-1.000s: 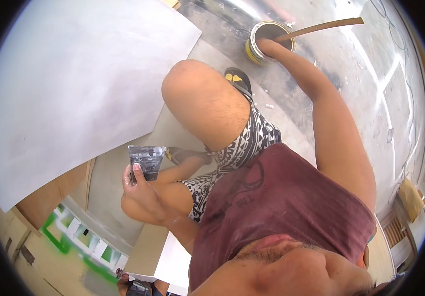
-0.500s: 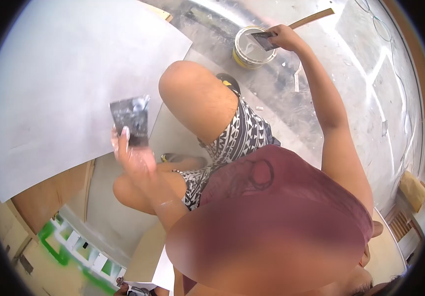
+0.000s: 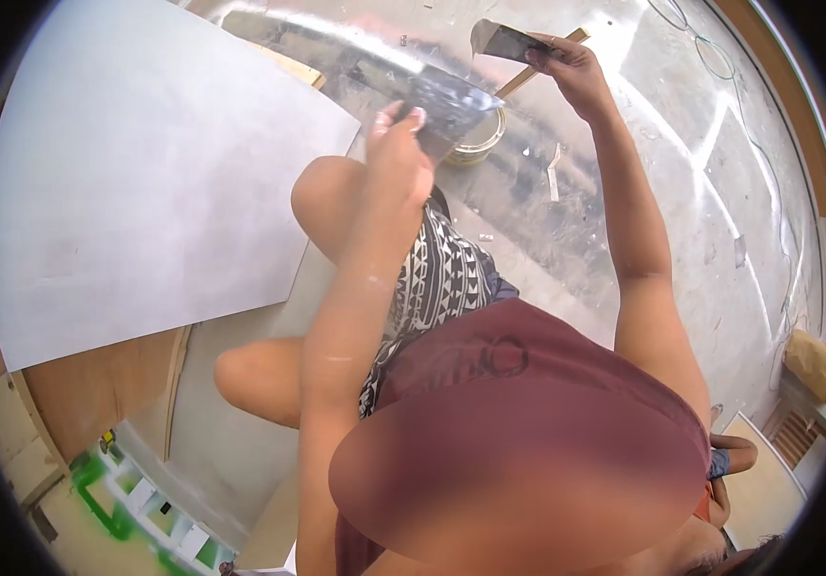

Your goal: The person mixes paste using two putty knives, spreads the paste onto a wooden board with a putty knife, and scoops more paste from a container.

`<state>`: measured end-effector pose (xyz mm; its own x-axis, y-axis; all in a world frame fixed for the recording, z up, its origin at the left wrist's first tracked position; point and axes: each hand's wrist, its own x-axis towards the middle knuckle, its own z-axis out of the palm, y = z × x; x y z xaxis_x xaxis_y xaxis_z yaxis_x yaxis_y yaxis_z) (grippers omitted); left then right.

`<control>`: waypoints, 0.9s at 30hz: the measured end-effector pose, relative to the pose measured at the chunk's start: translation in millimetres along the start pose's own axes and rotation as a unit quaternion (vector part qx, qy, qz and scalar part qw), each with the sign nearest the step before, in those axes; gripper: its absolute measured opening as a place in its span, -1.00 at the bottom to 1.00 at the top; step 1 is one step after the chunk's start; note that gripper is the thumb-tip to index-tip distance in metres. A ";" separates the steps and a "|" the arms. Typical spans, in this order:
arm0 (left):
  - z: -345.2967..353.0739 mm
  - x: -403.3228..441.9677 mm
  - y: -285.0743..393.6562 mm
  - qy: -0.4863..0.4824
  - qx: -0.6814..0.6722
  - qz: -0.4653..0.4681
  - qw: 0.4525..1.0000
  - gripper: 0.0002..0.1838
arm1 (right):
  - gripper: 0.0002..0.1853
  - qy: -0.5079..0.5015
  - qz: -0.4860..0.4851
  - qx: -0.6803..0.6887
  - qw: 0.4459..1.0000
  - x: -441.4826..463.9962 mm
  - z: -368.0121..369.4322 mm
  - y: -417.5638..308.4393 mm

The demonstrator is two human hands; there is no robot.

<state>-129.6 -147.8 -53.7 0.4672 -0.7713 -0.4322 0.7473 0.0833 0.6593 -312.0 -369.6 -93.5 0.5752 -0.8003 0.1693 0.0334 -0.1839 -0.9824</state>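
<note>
My left hand (image 3: 400,158) grips a wide, smeared putty knife (image 3: 453,104), blurred by motion. Its blade is above the bucket (image 3: 478,149) and hides much of the rim and whatever is inside. Farther out, my right hand (image 3: 576,79) is closed on a second putty knife (image 3: 518,44), dark with a pale coating at its far end. The two blades are apart. To the left lies a large whitish board (image 3: 163,182), its near corner close to my bent knee.
A wooden strip (image 3: 528,79) lies beyond the bucket. White scraps (image 3: 554,175) dot the stained concrete floor (image 3: 653,211), and a thin cable (image 3: 737,86) runs along the right. A person (image 3: 731,456) is at lower right. Green-and-white items (image 3: 154,499) stand lower left.
My left hand has swung from over the board, right and away from me, to above the bucket. My right hand has moved its putty knife up and away from the bucket opening.
</note>
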 end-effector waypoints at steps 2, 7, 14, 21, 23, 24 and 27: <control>11.7 18.5 -20.8 -0.010 -0.007 -0.057 0.998 -0.69 | -0.66 0.011 -0.022 -0.011 1.000 -2.0 -4.9 -24.4; 34.5 66.9 -39.5 -0.088 -0.078 -0.066 0.991 -0.67 | -0.66 0.021 -0.109 0.030 0.993 -24.5 -10.6 -50.3; 53.1 37.9 -12.7 -0.127 -0.040 0.014 0.991 -0.66 | -0.56 0.007 -0.267 -0.179 0.947 -51.5 18.0 -57.5; 41.5 25.9 -10.7 -0.164 -0.046 0.085 0.982 -0.67 | -0.46 0.058 -0.300 -0.231 0.924 -45.9 34.3 -44.9; 39.5 21.6 -8.6 -0.170 -0.040 0.101 0.979 -0.68 | -0.44 0.070 -0.321 -0.249 0.911 -43.4 38.0 -44.8; 38.1 20.5 -8.2 -0.174 -0.037 0.109 0.978 -0.68 | -0.43 0.077 -0.331 -0.258 0.904 -42.5 39.6 -44.5; 33.8 15.9 -5.1 -0.185 -0.030 0.132 0.973 -0.68 | -0.58 0.082 -0.341 -0.293 0.890 -40.6 41.6 -42.0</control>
<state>-141.9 -181.8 -43.2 0.4534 -0.8913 0.0059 0.6553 0.3378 0.6756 -302.7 -305.6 -62.5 0.4557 -0.4531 0.7662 -0.1314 -0.8855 -0.4456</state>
